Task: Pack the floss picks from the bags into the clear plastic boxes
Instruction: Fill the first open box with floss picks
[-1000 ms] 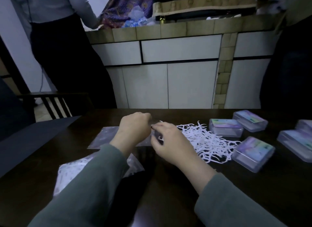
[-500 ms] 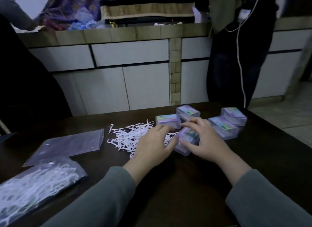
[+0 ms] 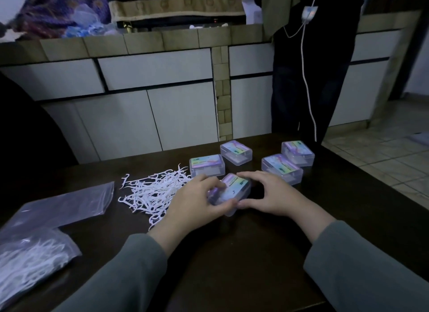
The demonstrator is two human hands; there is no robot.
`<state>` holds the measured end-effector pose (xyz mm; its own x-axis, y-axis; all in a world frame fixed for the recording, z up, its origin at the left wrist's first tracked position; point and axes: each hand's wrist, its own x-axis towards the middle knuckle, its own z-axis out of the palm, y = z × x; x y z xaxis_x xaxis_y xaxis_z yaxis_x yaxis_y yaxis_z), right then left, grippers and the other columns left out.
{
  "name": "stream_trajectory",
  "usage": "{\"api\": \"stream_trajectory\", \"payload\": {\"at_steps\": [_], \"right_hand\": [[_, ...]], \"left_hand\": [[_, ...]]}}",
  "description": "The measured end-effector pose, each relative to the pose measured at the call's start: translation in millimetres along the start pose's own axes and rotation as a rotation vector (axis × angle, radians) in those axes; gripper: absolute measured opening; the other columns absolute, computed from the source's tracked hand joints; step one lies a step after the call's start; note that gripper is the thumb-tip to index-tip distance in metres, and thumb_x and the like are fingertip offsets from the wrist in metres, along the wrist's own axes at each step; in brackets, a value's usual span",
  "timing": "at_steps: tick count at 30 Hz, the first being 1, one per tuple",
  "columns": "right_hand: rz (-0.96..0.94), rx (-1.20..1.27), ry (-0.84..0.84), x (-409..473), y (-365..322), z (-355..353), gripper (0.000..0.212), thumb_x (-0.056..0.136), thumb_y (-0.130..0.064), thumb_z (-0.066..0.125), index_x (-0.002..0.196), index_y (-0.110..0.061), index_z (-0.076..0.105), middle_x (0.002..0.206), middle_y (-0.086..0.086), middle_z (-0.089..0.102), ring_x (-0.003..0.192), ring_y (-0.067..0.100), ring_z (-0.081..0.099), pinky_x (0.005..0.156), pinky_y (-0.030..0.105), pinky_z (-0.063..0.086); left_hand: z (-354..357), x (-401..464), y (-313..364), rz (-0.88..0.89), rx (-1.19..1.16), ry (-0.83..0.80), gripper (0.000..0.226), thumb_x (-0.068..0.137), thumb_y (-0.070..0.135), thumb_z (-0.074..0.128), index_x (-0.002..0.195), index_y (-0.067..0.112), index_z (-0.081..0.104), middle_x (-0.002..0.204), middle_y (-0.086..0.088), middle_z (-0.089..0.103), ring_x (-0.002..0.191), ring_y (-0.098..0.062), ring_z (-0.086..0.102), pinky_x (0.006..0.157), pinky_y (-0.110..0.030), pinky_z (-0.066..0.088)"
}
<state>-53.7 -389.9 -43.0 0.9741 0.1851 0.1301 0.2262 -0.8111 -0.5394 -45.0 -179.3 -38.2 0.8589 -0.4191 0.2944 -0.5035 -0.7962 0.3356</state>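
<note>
The nearest clear box, which half a second ago sat flat under both hands, is now tipped up off the table, just right of the loose pile of floss picks. The left hand curls round its near left side; the right hand pinches its right end, thumb and fingers bent. Likely the lid is about to be opened for filling. The box is thin, see-through plastic with rounded corners and a shiny label. Four more boxes stand just behind it. Left of the pile lie a flat empty bag and a full, crinkly bag.
</note>
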Motion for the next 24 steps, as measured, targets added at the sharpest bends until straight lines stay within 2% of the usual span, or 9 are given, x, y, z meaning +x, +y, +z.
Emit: {"api": "stream_trajectory", "payload": {"at_steps": [3,6,9,12,13,15,17,21,24], "right_hand": [[0.034,0.033,0.019,2,2,0,0.073,0.077,-0.046,0.076,0.141,-0.04,0.041,0.136,-0.012,0.048,0.11,0.001,0.043,0.091,0.022,0.04],[0.077,0.055,0.063,0,2,1,0.057,0.086,-0.037,0.07,0.138,-0.036,0.047,0.128,-0.014,0.051,0.106,0.001,0.045,0.087,0.02,0.039],[0.126,0.127,0.091,-6,1,1,0.039,0.097,-0.035,0.055,0.136,-0.032,0.051,0.137,-0.008,0.052,0.117,0.005,0.046,0.089,0.02,0.035],[0.133,0.185,0.083,-15,-7,4,0.06,0.086,-0.061,0.056,0.138,-0.031,0.05,0.129,-0.008,0.055,0.106,0.001,0.048,0.083,0.019,0.04],[0.131,0.138,0.073,-18,-11,6,0.075,0.076,-0.071,0.059,0.139,-0.032,0.048,0.127,-0.009,0.054,0.106,0.002,0.049,0.085,0.023,0.044],[0.131,0.001,0.046,-18,-16,12,0.095,0.061,-0.084,0.061,0.141,-0.035,0.043,0.137,-0.01,0.05,0.121,0.009,0.047,0.1,0.036,0.044],[0.123,-0.021,0.034,-16,-15,11,0.096,0.06,-0.082,0.064,0.142,-0.037,0.041,0.142,-0.01,0.046,0.127,0.012,0.043,0.104,0.041,0.042],[0.047,0.042,-0.056,-15,-5,0,0.079,0.07,-0.063,0.073,0.139,-0.039,0.044,0.133,-0.013,0.047,0.11,0.002,0.042,0.091,0.026,0.043],[0.023,0.005,-0.052,-11,-4,0,0.082,0.066,-0.064,0.076,0.138,-0.037,0.044,0.13,-0.014,0.047,0.113,0.002,0.042,0.092,0.026,0.042]], "left_hand": [[-2,3,8,-0.064,0.064,-0.028,0.052,0.074,0.075,0.055,0.106,0.034,0.058,0.101,0.014,0.05,0.092,-0.004,0.049,0.06,-0.018,0.038],[-7,8,13,-0.116,0.051,-0.01,0.052,0.079,0.074,0.047,0.101,0.029,0.061,0.096,0.009,0.06,0.084,-0.005,0.054,0.062,-0.021,0.044],[-17,15,5,-0.042,-0.028,-0.009,0.054,0.08,0.071,0.044,0.114,0.032,0.06,0.101,0.013,0.059,0.087,-0.002,0.055,0.071,-0.023,0.048],[-24,24,-13,0.153,-0.033,-0.167,0.069,0.073,0.078,0.05,0.13,0.039,0.052,0.131,0.016,0.045,0.121,-0.004,0.041,0.096,-0.03,0.042],[-24,26,-18,0.206,-0.01,-0.211,0.074,0.071,0.081,0.05,0.134,0.042,0.049,0.141,0.015,0.04,0.129,-0.005,0.035,0.102,-0.033,0.038],[-20,31,-25,0.248,0.005,-0.255,0.08,0.069,0.082,0.049,0.138,0.042,0.044,0.148,0.014,0.036,0.137,-0.007,0.029,0.11,-0.039,0.034],[-15,35,-26,0.225,-0.027,-0.271,0.082,0.067,0.081,0.052,0.138,0.042,0.044,0.144,0.013,0.039,0.135,-0.008,0.032,0.109,-0.039,0.036],[-14,38,-17,0.115,0.035,-0.302,0.084,0.058,0.079,0.064,0.133,0.043,0.047,0.123,0.012,0.035,0.117,-0.011,0.041,0.094,-0.032,0.044],[-10,36,-10,0.078,0.124,-0.299,0.094,0.053,0.083,0.054,0.135,0.037,0.045,0.118,0.01,0.032,0.109,-0.009,0.041,0.086,-0.028,0.044]]}}
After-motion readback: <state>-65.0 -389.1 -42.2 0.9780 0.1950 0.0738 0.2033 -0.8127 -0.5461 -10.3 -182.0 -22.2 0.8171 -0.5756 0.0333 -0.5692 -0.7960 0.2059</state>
